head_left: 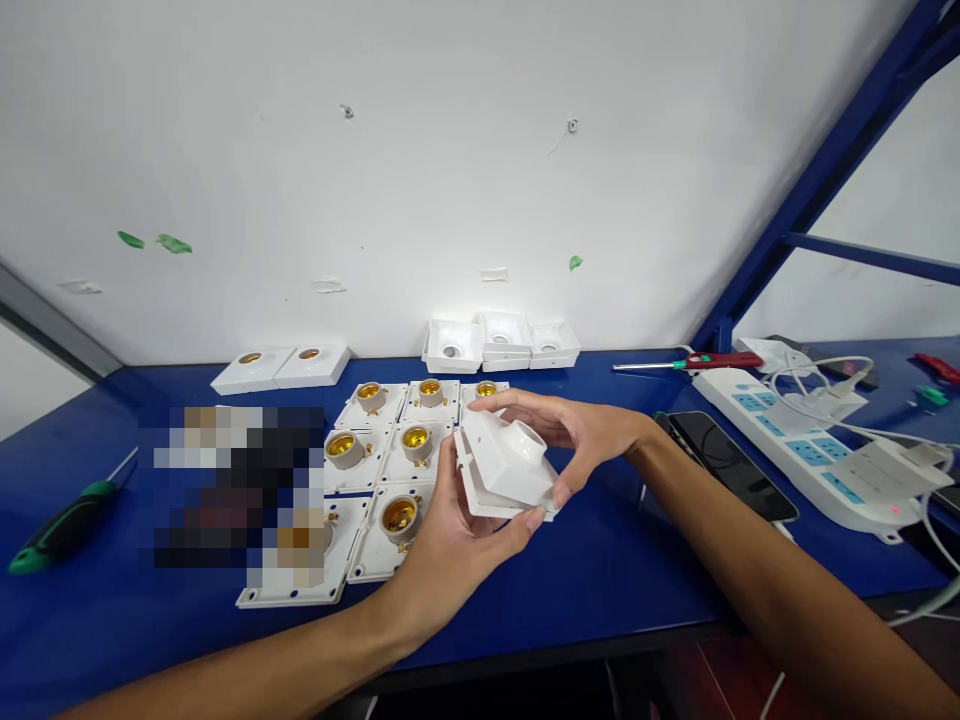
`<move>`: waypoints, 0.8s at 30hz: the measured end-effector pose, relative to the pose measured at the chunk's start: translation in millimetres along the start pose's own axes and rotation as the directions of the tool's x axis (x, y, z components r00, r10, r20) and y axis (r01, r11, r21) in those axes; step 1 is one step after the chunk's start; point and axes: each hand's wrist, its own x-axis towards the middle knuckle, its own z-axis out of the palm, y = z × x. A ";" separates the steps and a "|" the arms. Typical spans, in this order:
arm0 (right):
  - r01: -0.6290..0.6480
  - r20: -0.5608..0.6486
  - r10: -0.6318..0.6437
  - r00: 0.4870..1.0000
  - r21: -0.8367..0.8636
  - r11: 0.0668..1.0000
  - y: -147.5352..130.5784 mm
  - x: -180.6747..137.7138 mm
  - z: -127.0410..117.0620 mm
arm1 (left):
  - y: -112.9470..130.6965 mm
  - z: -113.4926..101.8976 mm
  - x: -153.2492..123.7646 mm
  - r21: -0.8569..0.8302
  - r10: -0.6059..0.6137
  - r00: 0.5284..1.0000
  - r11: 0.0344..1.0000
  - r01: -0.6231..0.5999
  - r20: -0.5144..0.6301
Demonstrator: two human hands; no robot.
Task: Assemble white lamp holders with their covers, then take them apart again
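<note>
Above the blue table, my left hand (pixel 450 545) grips a square white lamp holder base (pixel 468 482) by its edges. My right hand (pixel 581 428) holds a white lamp holder cover (pixel 501 458) with a round collar, fingers over the far side and thumb at the near corner. The cover lies tilted over the base, with a gap along the near edge; the base's socket is hidden beneath it. Several lamp holder bases (pixel 360 470) with brass-lined sockets lie in rows left of my hands.
Several loose covers (pixel 501 350) stand stacked by the wall. Two covered lamp holders (pixel 281 368) sit back left. A green-black screwdriver (pixel 64 525) lies left, beside a pixelated patch. On the right are a phone (pixel 727 465), a power strip (pixel 806 450) with cables and a red-handled lighter (pixel 720 361).
</note>
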 end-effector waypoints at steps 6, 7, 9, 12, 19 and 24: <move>-0.056 -0.001 0.056 0.998 -0.003 0.998 1.8 -3.3 -1.7 | 1.3 -1.0 2.0 0.050 -0.003 1.000 0.999 0.003 -0.012; -0.060 -0.002 0.060 0.998 -0.009 0.998 2.6 -3.7 -2.0 | 1.2 -1.7 2.1 0.054 -0.012 1.000 0.998 0.013 -0.011; -0.058 0.008 0.058 0.998 -0.008 0.998 4.0 -3.8 -2.6 | 0.6 -3.4 2.3 0.070 -0.022 1.000 0.997 0.023 -0.014; -0.050 0.041 0.050 0.998 0.013 0.999 4.2 -3.0 -2.9 | -1.1 -5.8 2.4 0.115 -0.016 1.000 0.993 0.015 0.007; -0.102 0.053 0.103 0.993 -0.021 0.995 0.2 -1.2 -2.1 | -7.4 -8.4 2.1 0.117 -0.012 1.000 0.993 0.011 0.013; -0.092 0.049 0.094 0.994 -0.028 0.995 3.3 -1.9 -3.4 | -10.9 -8.0 3.6 0.076 -0.011 1.000 0.997 0.009 0.027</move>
